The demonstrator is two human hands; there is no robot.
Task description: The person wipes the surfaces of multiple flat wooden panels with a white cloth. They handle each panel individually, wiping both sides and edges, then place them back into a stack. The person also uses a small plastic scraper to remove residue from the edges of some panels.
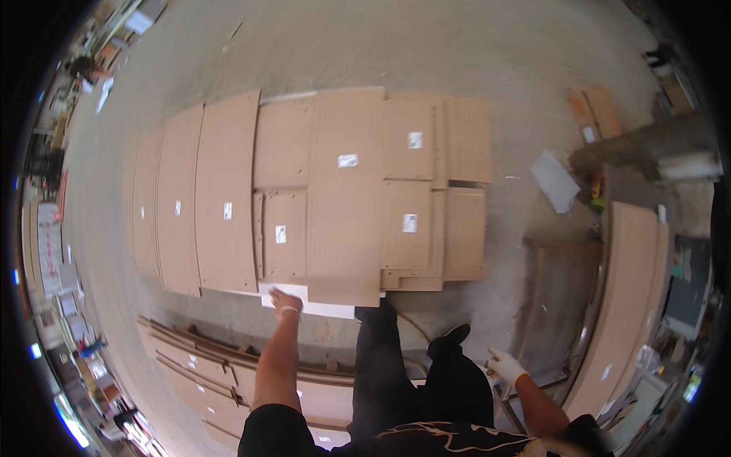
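Note:
Brown flat boards (343, 228), probably cardboard-faced panels, lie side by side and overlapping in front of me, several with small white labels. A white sheet or panel (331, 311) sticks out from under their near edge. Over its left part lies my left hand (285, 299), bare with a band at the wrist, fingers stretched out and touching the white surface. My right hand (506, 367), in a white glove, hangs off to the right beside my leg. Its fingers are apart, with nothing visible in them.
Long brown boards (205, 362) are stacked near my left side. More long boards (624, 266) stand at the right, next to a dark metal-framed surface (560, 289). A white sheet (555, 181) lies on the concrete floor (320, 46). A hose (415, 327) runs by my feet.

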